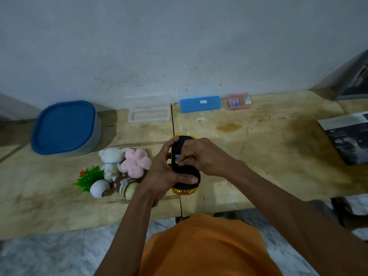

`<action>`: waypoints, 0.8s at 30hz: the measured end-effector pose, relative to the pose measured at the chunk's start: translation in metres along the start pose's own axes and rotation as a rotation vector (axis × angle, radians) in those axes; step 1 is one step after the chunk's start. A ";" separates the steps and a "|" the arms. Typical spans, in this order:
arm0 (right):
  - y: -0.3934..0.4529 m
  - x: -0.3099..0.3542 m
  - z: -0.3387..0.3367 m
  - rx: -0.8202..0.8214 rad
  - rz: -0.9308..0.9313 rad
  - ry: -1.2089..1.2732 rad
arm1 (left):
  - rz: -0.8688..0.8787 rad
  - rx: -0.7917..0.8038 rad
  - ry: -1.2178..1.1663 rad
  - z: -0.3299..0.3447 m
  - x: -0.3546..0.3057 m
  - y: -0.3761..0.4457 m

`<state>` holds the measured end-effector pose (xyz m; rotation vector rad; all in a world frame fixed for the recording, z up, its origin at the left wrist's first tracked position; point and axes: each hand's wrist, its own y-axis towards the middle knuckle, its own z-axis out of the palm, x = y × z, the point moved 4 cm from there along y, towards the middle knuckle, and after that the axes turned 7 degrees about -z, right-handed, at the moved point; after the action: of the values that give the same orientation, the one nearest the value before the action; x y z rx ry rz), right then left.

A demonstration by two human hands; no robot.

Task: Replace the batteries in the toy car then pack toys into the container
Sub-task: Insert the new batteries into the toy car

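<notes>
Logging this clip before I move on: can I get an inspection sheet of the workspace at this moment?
Surface: wooden table, stained.
Job's things: toy car upside down in both hands; container, blue lid on; plush toys beside it.
Clutter: clear case open, blue case, pink case, booklet.
Grippers: left hand grips car; right hand pinches at its underside.
Cables: nothing seen.
Surroundings: white wall, marble floor.
</notes>
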<state>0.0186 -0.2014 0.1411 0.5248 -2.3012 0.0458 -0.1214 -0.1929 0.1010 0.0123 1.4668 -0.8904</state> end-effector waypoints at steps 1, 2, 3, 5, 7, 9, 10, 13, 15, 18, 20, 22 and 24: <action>0.000 0.000 0.001 0.011 0.016 -0.005 | -0.001 0.001 -0.004 0.000 0.001 0.000; 0.001 0.000 0.001 0.041 0.036 -0.021 | -0.006 0.001 -0.007 0.001 0.002 0.000; 0.001 0.001 0.002 0.077 0.056 -0.041 | -0.013 -0.008 -0.013 0.001 0.003 0.001; 0.002 0.004 0.001 0.057 0.091 -0.057 | -0.013 -0.012 -0.027 0.000 0.002 0.002; -0.002 0.002 -0.006 -0.141 0.249 0.053 | -0.014 -0.002 -0.040 -0.003 0.002 0.004; -0.013 -0.010 -0.009 -0.313 0.561 0.382 | -0.029 -0.019 -0.066 -0.008 0.002 0.004; -0.018 -0.015 -0.007 -0.351 0.700 0.597 | -0.041 -0.033 -0.073 -0.011 0.003 0.004; -0.031 -0.021 -0.003 -0.437 0.872 1.029 | -0.063 -0.056 -0.076 -0.016 0.009 0.003; -0.037 -0.020 0.000 -0.551 0.899 1.189 | -0.070 -0.057 -0.067 -0.017 0.013 0.002; -0.045 -0.020 0.007 -0.713 0.939 1.305 | -0.073 -0.061 -0.044 -0.016 0.015 0.001; -0.048 -0.021 0.011 -0.788 0.956 1.347 | -0.075 -0.066 -0.035 -0.014 0.014 0.000; -0.049 -0.019 0.012 -0.793 0.976 1.330 | -0.077 -0.067 -0.041 -0.013 0.015 0.000; -0.050 -0.018 0.013 -0.776 0.981 1.250 | -0.076 -0.055 -0.050 -0.012 0.015 0.000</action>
<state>0.0402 -0.2431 0.1134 -0.8488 -0.9830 -0.0404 -0.1339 -0.1942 0.0859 -0.1062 1.4527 -0.9055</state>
